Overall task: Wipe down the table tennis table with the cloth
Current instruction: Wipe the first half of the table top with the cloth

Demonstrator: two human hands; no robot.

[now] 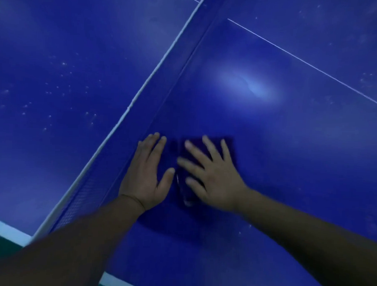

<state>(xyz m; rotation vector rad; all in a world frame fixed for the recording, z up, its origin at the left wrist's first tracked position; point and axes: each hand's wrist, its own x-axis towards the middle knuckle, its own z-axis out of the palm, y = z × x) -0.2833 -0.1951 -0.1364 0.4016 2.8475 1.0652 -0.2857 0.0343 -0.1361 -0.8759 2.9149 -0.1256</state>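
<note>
Dark cloth (171, 220) lies flat on the table tennis table (290, 169), just beside the net (118, 152) and near the table's side edge. Left hand (146, 175) presses flat on it, fingers straight and together. Right hand (214, 180) presses flat on it, fingers spread.

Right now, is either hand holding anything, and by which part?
Nothing is gripped: the left hand and right hand lie flat, fingers straight, pressing the cloth onto the table.
</note>
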